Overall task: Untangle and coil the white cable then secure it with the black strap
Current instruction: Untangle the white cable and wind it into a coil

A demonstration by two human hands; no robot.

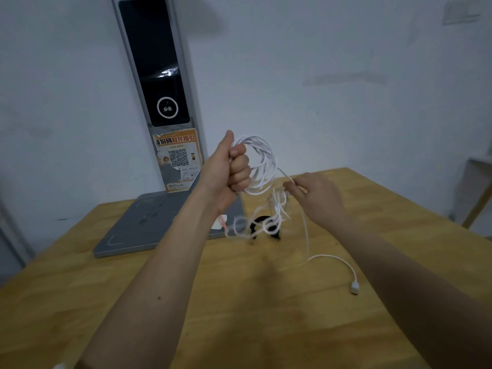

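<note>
At frame centre I saw the left hand (pixel 231 169) clenched around several loops of the thin white cable (pixel 262 166), raised above the wooden table (pixel 239 302). The right hand (pixel 316 198) pinched a strand just right of the loops. Blurred slack dangled over the black strap (pixel 259 222) on the table; the cable's plug lay lower right.

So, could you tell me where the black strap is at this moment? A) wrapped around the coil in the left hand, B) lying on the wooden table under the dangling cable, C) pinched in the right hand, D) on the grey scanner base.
B: the black strap lies on the wooden table, partly behind loose loops of the white cable; neither hand touches it.
</note>
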